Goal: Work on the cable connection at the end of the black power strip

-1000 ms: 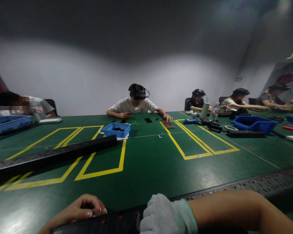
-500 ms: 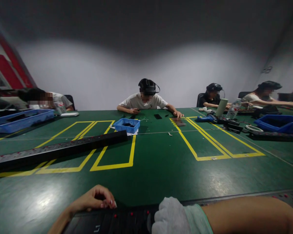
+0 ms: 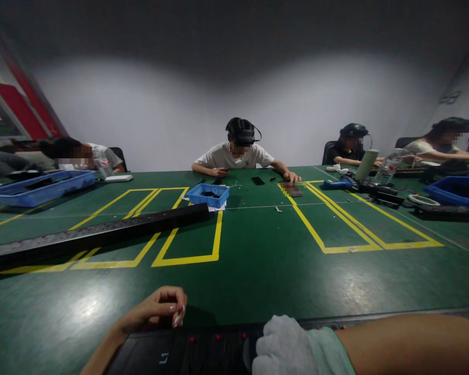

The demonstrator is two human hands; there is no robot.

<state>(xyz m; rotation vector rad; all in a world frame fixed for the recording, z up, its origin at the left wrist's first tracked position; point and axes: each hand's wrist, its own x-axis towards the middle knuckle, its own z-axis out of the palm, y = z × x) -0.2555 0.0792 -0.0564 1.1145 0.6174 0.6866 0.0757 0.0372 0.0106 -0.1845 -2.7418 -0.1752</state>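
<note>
A long black bar (image 3: pixel 168 359), which looks like a power strip, lies along the near edge, with red dots on top and "L1" printed near its left end. My left hand (image 3: pixel 160 310) is bare and hovers at the bar's far side near that end. Its fingers are curled and pinched together, with something small and whitish at the fingertips that I cannot make out. A grey glove covers my right hand (image 3: pixel 283 344), which is closed over the bar's middle, knuckles forward. What its fingers hold is hidden.
Another long black bar (image 3: pixel 101 232) lies across the table's left side. Near the middle stands a small blue basket (image 3: pixel 208 196) with dark parts. Larger blue bins (image 3: pixel 42 195) sit left and right. A co-worker (image 3: pixel 240 151) sits opposite; several others sit around the table.
The view has tilted down and turned slightly left. My left hand has lifted a little off the bar's edge, fingers still curled. My right hand stays closed on the bar.
</note>
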